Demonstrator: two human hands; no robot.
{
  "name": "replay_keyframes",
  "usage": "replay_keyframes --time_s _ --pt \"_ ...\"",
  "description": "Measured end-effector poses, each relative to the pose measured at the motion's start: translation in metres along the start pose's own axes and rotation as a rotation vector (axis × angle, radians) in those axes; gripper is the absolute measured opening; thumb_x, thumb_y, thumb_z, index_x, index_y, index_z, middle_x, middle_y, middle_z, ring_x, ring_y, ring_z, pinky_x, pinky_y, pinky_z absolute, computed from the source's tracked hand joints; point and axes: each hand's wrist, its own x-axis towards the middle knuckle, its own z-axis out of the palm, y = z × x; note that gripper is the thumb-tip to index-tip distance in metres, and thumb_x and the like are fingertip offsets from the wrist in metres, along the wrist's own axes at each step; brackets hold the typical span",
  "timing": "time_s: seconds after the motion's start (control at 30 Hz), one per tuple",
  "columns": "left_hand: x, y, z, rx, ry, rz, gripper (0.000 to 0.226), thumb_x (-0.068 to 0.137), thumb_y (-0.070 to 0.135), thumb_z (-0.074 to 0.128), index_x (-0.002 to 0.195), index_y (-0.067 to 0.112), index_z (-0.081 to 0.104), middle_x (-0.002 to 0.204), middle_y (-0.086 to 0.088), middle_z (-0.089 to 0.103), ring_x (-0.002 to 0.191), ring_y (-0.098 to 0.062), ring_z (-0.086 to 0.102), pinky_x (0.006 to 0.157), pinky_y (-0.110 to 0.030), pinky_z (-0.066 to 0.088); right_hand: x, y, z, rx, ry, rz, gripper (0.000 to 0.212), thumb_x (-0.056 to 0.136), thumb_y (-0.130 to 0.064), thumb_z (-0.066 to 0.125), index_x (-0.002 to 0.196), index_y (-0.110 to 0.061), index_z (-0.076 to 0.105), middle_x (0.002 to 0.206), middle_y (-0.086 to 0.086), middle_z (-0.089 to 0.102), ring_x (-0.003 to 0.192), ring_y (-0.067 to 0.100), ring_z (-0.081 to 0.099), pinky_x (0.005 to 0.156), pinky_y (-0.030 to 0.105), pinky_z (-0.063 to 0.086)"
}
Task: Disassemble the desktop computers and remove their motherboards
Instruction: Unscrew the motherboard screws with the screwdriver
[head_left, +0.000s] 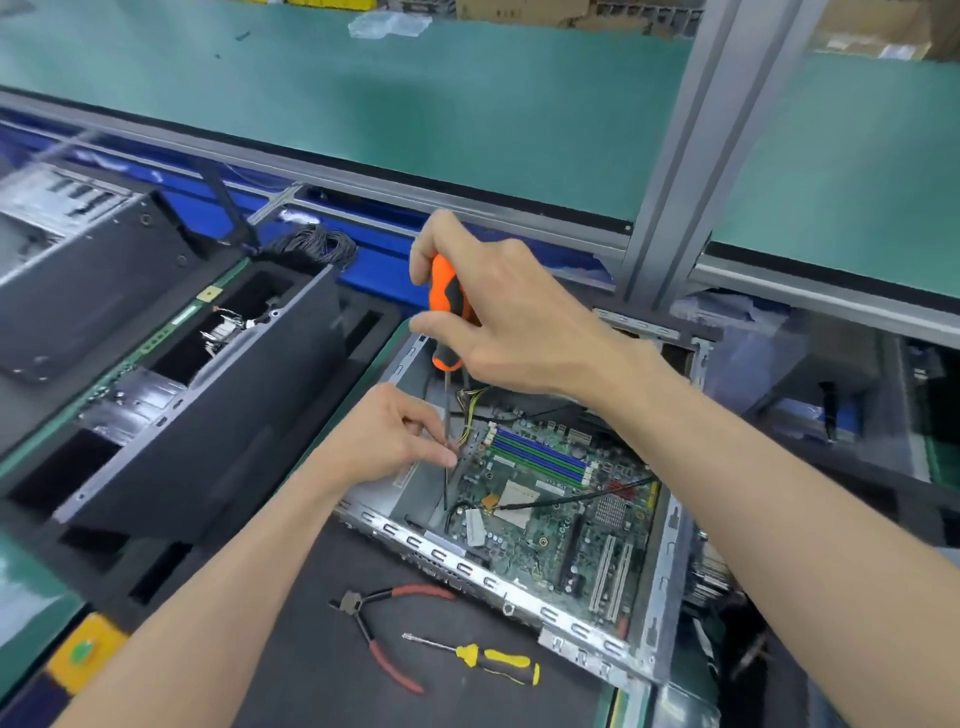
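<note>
I am seeing the open case (670, 587) lying on the counter (322, 665) with the motherboard (540, 499) still inside. My right hand (498, 306) is gripping the orange screwdriver (447, 306); my left hand (389, 436) is pinching its shaft. I judge screws remaining, 1 board unremoved.

We see an open grey metal computer case (655, 597) lying flat on a black mat, its green motherboard (550, 512) still seated inside, cables attached.

You face a green-topped bench (467, 119) behind a grey aluminium post (696, 156); cardboard boxes (545, 10) line its far edge.
</note>
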Motion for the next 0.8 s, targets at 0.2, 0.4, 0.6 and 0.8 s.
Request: replay_keyframes --time_s 0.2,0.4,0.6,0.8 --pt "0.003 0.003 -0.010 0.158 -0.127 -0.101 0.034 0.060 0.016 0.091 0.044 0.020 0.060 0.054 -0.012 0.063 0.079 -0.010 0.075 0.063 -0.037 0.052 0.005 0.006 0.010 0.036 -0.065 -0.061 0.025 0.093 -0.015 0.065 0.107 -0.010 0.045 0.066 0.009 0.052 0.063 0.023 0.056 0.060 0.042 0.045" --pt "0.000 0.011 -0.012 0.292 -0.215 -0.173 0.028 0.061 0.023 0.091 0.066 0.004 0.073 0.055 0.010 0.066 0.047 0.000 0.053 0.048 -0.017 0.038 0.006 0.009 0.019 0.046 -0.122 -0.081 0.025 0.093 -0.014 0.066 0.107 -0.009 0.046 0.065 0.003 0.048 0.060 0.019 0.049 0.054 0.026 0.035" --pt "-0.002 0.018 -0.008 0.450 -0.192 -0.196 0.015 0.064 0.027 0.091 0.066 0.020 0.077 0.064 0.013 0.069 0.060 -0.010 0.060 0.058 -0.027 0.051 0.004 0.012 0.027 0.057 -0.135 -0.088 0.026 0.092 -0.014 0.067 0.106 -0.008 0.046 0.064 0.000 0.045 0.057 0.014 0.039 0.054 0.024 0.031" --pt "-0.001 0.019 -0.008 0.518 -0.186 -0.190 0.016 0.066 0.027 0.090 0.066 0.023 0.075 0.066 0.016 0.069 0.068 0.005 0.062 0.059 -0.012 0.049 0.005 0.012 0.032 0.041 -0.137 -0.107 0.026 0.091 -0.014 0.067 0.105 -0.010 0.045 0.063 -0.006 0.041 0.056 0.013 0.039 0.055 0.024 0.030"
